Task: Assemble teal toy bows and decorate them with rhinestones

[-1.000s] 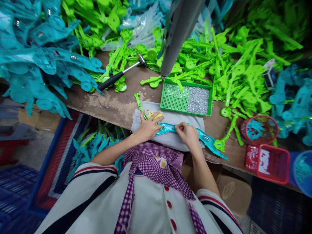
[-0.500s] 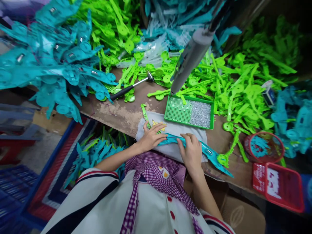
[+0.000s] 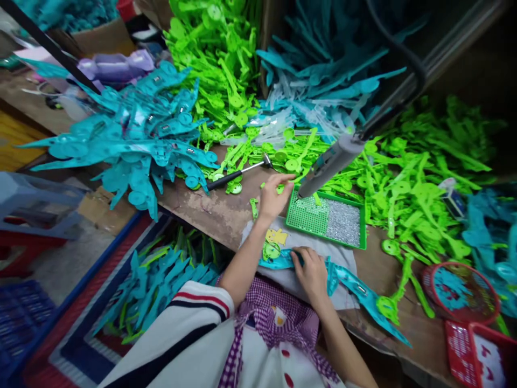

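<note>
My right hand (image 3: 312, 274) holds a long teal plastic part (image 3: 278, 261) down on a grey cloth (image 3: 343, 288), thumb and fingers bent over it. A round lime-green piece (image 3: 271, 249) sits at the teal part's left end. My left hand (image 3: 274, 198) is raised above the cloth's back edge, fingers stretched to the right with a gap at the thumb. Just right of it, a grey electric screwdriver (image 3: 329, 164) hangs tilted, its tip over a green tray (image 3: 326, 235) of small silvery screws. My left wrist partly covers a small green piece (image 3: 253, 208).
Lime-green parts (image 3: 412, 188) heap across the back and right. Teal parts (image 3: 137, 134) pile at left, near a hammer (image 3: 242, 171). A red basket (image 3: 464, 267) and a red box (image 3: 460, 350) stand at right. A crate (image 3: 92, 302) of assembled parts is below left.
My left hand has left the teal part and moved up and right towards the screwdriver. The round green piece now shows on the teal part. My right hand stays on it; the view has shifted.
</note>
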The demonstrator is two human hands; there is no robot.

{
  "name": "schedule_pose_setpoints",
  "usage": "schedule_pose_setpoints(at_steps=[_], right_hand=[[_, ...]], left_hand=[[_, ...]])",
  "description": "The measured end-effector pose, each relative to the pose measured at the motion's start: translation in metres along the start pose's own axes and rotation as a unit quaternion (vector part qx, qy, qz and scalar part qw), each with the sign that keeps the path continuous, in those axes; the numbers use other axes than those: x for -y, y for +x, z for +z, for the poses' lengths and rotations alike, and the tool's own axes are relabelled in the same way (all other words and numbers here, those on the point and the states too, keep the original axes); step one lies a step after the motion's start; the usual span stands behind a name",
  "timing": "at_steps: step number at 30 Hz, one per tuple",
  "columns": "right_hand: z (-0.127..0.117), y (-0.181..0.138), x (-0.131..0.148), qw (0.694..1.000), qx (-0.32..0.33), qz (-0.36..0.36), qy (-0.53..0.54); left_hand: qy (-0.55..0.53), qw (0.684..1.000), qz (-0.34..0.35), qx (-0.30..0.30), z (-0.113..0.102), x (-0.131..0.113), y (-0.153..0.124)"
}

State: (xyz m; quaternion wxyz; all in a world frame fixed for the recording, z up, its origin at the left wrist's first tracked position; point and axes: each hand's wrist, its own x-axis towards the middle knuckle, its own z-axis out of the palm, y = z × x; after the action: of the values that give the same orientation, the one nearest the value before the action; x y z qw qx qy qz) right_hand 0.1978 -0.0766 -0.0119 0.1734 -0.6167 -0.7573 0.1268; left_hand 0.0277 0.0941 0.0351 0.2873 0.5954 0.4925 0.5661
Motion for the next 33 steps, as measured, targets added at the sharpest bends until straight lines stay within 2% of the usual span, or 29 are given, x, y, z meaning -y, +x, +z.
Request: schedule_pose_setpoints(at_steps=[3,6,8,10,13,16,18,20,22,24,27,29,33], right_hand=[[-0.001,0.003,-0.005,1.0,-0.002,0.006,-0.005],[-0.003,0.006,-0.008,1.0,0.0,-0.003,-0.024],[-0.005,0.007,-0.008,0.999,0.007,-0.009,-0.045],[-0.007,0.009,-0.007,0.998,0.017,-0.009,-0.06],[-0.009,0.009,-0.005,0.997,0.028,-0.004,-0.072],[-0.008,0.006,-0.003,0.995,0.022,0.0,-0.093],[-0.005,0.005,-0.003,0.994,0.008,0.001,-0.104],[-0.003,0.004,-0.004,0.994,-0.004,-0.002,-0.105],[-0.004,0.004,-0.007,0.996,-0.006,-0.013,-0.089],[-0.007,0.003,-0.011,0.997,-0.016,-0.035,-0.062],[-0.02,0.0,-0.013,0.995,-0.081,-0.053,-0.019],[-0.032,0.003,-0.006,0.991,-0.121,-0.048,0.024],[-0.065,0.039,0.042,0.97,-0.124,-0.058,0.201]], left_hand=[[-0.03,0.999,0.018,0.028,0.003,-0.008,-0.003],[-0.001,0.996,0.037,0.079,-0.021,-0.001,0.007],[0.054,0.994,0.046,0.079,-0.035,0.012,0.038],[0.12,0.99,0.049,0.052,-0.035,0.031,0.089],[0.231,0.969,0.002,0.091,-0.008,0.067,0.166],[0.327,0.928,-0.08,0.158,0.02,0.098,0.205],[0.354,0.915,-0.079,0.178,0.028,0.109,0.209],[0.381,0.903,-0.038,0.196,0.026,0.113,0.207],[0.405,0.888,0.005,0.217,0.018,0.111,0.206],[0.397,0.894,0.043,0.204,0.005,0.106,0.208],[0.343,0.93,0.092,0.095,-0.02,0.092,0.206],[0.315,0.945,0.092,0.013,-0.04,0.079,0.191],[0.249,0.961,0.095,-0.067,-0.076,0.05,0.125]])
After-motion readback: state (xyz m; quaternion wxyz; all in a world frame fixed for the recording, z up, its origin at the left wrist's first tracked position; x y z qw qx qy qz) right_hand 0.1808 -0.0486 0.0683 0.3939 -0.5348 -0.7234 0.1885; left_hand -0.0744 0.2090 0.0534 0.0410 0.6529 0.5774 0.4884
